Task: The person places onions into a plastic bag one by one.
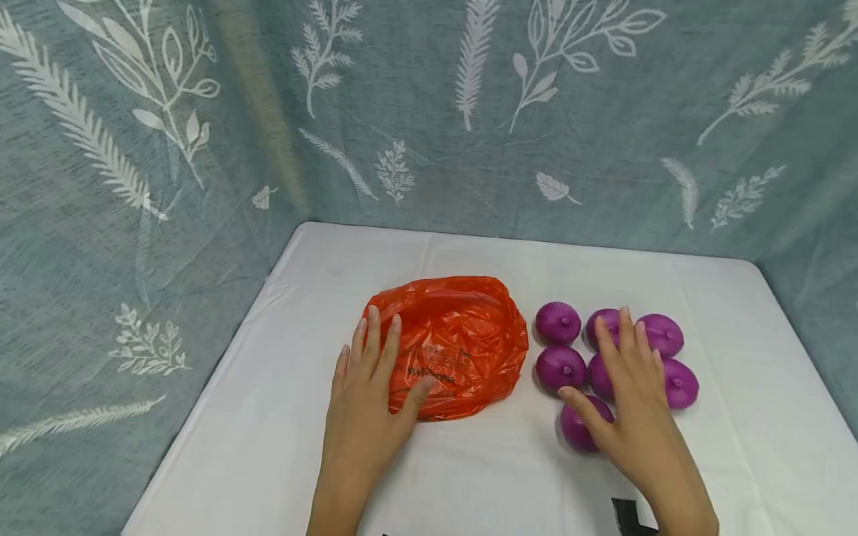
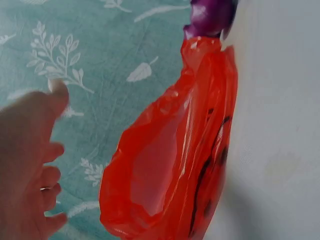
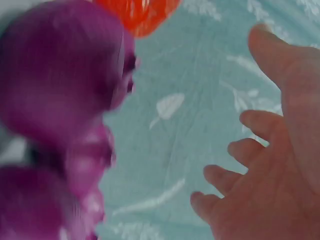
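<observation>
An orange-red plastic bag [image 1: 462,335] with dark print lies crumpled on the white table. My left hand [image 1: 365,402], fingers spread, overlaps its left side in the head view; the left wrist view has a gap between that hand [image 2: 30,155] and the bag [image 2: 165,165]. Right of the bag sit several glossy purple balls [image 1: 560,368], each with a small nub, like toy onions. Over them my right hand [image 1: 630,409] is spread and holds nothing, partly hiding some. From the right wrist, a large purple ball [image 3: 60,70] appears apart from the fingers [image 3: 225,177].
White cloth covers the table [image 1: 482,476]. Blue-green curtains [image 1: 429,171] with white leaf prints stand behind it and at both sides. A small black piece [image 1: 626,515] lies near the front, beside the right wrist.
</observation>
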`<state>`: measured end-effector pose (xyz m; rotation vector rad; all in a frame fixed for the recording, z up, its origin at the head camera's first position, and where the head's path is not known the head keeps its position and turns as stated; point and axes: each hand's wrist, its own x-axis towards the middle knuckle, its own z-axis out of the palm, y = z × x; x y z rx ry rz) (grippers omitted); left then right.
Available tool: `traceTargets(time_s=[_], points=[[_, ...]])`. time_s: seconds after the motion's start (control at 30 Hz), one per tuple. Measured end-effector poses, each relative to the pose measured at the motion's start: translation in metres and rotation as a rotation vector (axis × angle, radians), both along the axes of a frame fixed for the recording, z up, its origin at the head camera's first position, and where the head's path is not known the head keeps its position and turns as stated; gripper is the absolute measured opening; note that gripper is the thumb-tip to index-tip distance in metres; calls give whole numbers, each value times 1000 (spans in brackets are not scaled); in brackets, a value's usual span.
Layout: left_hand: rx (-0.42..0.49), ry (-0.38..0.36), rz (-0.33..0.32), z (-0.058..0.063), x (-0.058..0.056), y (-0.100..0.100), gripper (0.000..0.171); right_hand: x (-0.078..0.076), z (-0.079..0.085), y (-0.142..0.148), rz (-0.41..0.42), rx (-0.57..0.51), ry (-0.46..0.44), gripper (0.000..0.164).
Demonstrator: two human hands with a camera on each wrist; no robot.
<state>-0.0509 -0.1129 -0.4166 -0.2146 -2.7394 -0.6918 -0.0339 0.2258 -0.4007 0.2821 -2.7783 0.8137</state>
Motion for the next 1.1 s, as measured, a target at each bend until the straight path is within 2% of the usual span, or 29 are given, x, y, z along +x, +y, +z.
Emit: traceTargets(time_s=[0.2, 0.27, 0.43, 0.6, 0.73, 0.87, 1.1], points=[[162, 37, 30, -2, -14, -14, 74, 12, 6, 35, -151, -80, -47, 96], [189, 27, 47, -3, -18, -18, 72, 17, 5, 47, -215, -71, -61, 93], [208, -1, 88, -9, -26, -25, 67, 33, -1, 72, -333, -11, -172, 88], [175, -32, 114, -16, -32, -27, 63, 50, -15, 91, -323, 46, -235, 87], [171, -56, 131, -20, -35, -28, 59, 59, -29, 101, -287, 51, -274, 88], [178, -46, 145, -23, -36, -30, 52, 64, -39, 103, -251, 45, -290, 90], [165, -10, 160, -25, -38, -32, 43, 65, -46, 104, -188, 62, -384, 95]])
